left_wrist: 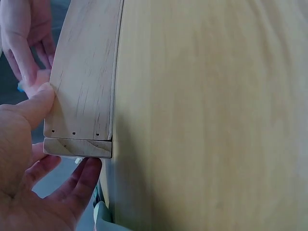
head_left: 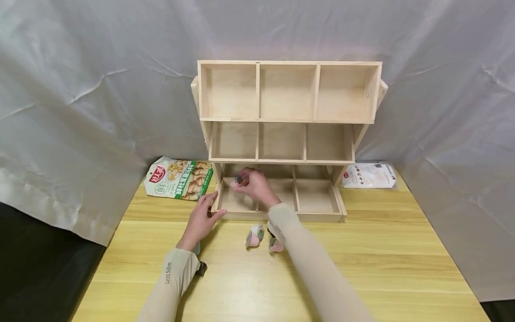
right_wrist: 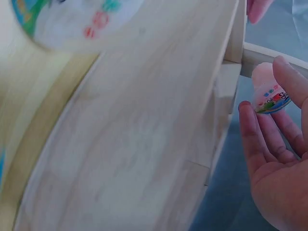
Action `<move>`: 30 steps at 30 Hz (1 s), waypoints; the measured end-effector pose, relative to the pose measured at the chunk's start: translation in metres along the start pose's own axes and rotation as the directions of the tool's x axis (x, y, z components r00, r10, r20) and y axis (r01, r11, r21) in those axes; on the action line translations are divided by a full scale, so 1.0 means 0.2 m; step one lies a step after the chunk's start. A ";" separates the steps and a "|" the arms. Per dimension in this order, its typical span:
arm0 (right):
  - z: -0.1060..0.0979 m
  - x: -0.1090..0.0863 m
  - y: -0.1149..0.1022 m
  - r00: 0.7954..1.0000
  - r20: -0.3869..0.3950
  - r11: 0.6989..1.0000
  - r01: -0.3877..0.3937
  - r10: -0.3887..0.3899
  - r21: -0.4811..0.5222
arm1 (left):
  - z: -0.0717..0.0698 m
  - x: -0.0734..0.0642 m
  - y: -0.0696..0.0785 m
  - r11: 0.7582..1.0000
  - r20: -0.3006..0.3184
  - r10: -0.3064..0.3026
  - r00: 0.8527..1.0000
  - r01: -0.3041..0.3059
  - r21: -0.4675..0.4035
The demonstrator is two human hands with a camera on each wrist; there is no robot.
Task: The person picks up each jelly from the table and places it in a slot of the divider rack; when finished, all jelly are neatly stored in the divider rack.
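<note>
My right hand [head_left: 256, 187] pinches a small pink jelly cup [right_wrist: 270, 91] with a printed lid between thumb and fingers. The cup is over the left compartment of the bottom tray [head_left: 281, 216] of a three-tier wooden storage rack [head_left: 288, 120]. At the left front corner of that tray, my left hand [head_left: 201, 222] grips the wood, thumb at the front edge and fingers around the side, as the left wrist view shows. More jelly cups [head_left: 253, 237] lie on the table in front of the rack, with another jelly cup [head_left: 275, 245] beside my right sleeve.
A green and white printed food bag [head_left: 179, 178] lies left of the rack, and a white package [head_left: 369, 175] to its right. Grey cloth [head_left: 100, 89] hangs behind and on both sides. The upper two tiers each have three compartments.
</note>
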State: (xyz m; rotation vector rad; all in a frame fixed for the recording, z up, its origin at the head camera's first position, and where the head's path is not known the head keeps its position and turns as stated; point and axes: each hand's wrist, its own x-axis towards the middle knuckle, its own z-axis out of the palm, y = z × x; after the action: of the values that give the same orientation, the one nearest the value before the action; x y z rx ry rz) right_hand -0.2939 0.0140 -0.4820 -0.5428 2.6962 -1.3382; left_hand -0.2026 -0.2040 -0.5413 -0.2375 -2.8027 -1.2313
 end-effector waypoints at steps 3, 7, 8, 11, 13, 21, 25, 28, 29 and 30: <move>0.04 0.01 0.02 1.000 -0.009 1.000 -0.006 0.006 -0.002 | 0.00 0.00 0.00 1.000 0.000 0.003 1.000 -0.003 0.003; 0.08 0.02 0.05 1.000 -0.013 1.000 -0.017 0.017 -0.015 | 0.01 -0.01 0.00 1.000 0.005 0.001 1.000 -0.001 0.002; 0.09 0.02 0.05 1.000 -0.011 1.000 -0.022 0.022 -0.016 | 0.01 -0.01 -0.01 1.000 0.003 0.000 1.000 0.000 -0.001; 0.11 0.02 0.06 0.999 0.000 0.999 -0.041 0.041 -0.015 | 0.01 -0.01 -0.01 1.000 -0.002 0.003 1.000 -0.003 -0.006; 0.12 0.02 0.07 0.999 0.002 0.999 -0.047 0.047 -0.022 | 0.01 0.00 -0.01 1.000 -0.006 0.004 1.000 -0.004 -0.015; 0.16 0.04 0.08 0.999 -0.004 0.998 -0.038 0.038 -0.053 | 0.01 0.00 0.00 1.000 -0.012 0.013 1.000 -0.013 -0.023; 0.18 0.06 0.10 1.000 -0.002 0.993 -0.006 0.006 -0.122 | 0.01 -0.01 0.00 1.000 -0.021 0.014 1.000 -0.014 -0.019; 0.19 0.06 0.10 1.000 -0.002 0.985 0.021 -0.021 -0.170 | 0.00 0.00 0.00 1.000 -0.022 0.007 1.000 -0.007 -0.015; 0.20 0.07 0.10 1.000 -0.001 0.983 0.028 -0.029 -0.182 | 0.00 0.00 0.00 1.000 -0.018 0.003 1.000 -0.003 -0.013; 0.20 0.07 0.09 1.000 0.002 0.981 0.031 -0.031 -0.190 | 0.01 0.00 0.00 1.000 -0.016 0.003 1.000 -0.003 -0.011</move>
State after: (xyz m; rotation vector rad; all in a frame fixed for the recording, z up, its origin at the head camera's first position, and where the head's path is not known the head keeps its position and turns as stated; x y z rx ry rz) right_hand -0.3025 -0.0099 -0.5196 -0.6027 2.8457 -1.0939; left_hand -0.2024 -0.2035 -0.5423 -0.2318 -2.7817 -1.2424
